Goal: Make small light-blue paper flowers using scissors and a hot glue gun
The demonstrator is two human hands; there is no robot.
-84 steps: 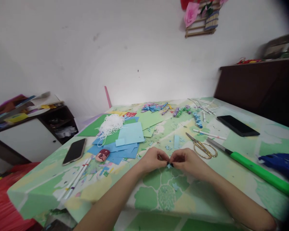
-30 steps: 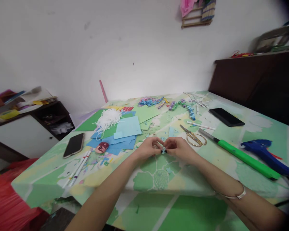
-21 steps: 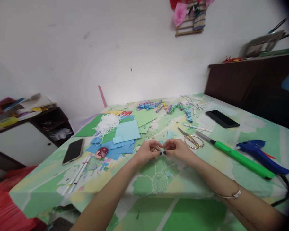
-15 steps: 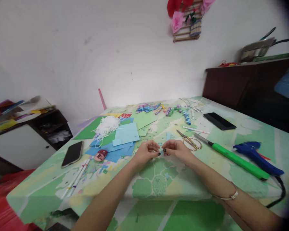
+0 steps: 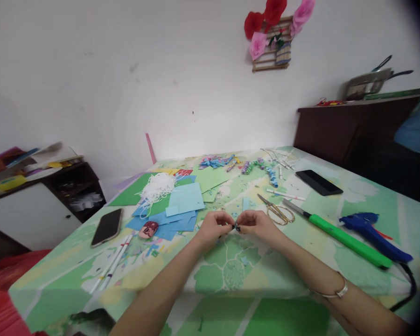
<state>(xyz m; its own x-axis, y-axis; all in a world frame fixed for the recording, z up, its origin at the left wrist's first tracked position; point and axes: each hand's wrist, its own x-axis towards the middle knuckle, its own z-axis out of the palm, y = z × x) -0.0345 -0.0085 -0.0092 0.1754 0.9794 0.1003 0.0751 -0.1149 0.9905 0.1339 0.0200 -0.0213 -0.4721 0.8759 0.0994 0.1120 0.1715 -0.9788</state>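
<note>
My left hand [image 5: 215, 226] and my right hand [image 5: 254, 222] meet over the front middle of the table, thumbs and fingertips pinched close together. A tiny piece of blue paper [image 5: 235, 226] sits between the fingertips, mostly hidden by them. Just beyond my right hand lies a light-blue paper strip [image 5: 245, 203]. Gold-handled scissors [image 5: 279, 211] rest to the right of that hand. Left of my left hand are stacked blue paper sheets [image 5: 177, 224] and a light-blue sheet [image 5: 187, 198]. A small blue scrap [image 5: 244, 260] lies on the cloth below my hands.
On the right lie a green-handled cutter [image 5: 348, 240], a blue glue gun [image 5: 374, 235] with its cord, and a black phone [image 5: 318, 182]. To the left are another phone [image 5: 107, 227], white pens [image 5: 114, 262], white string [image 5: 158, 189] and a pinkish-red item [image 5: 149, 229]. Rolled paper pieces [image 5: 213, 161] lie behind.
My fingertips have drawn closer together, so the blue paper piece shows less. The camera view has tilted up slightly; the things on the table have stayed put.
</note>
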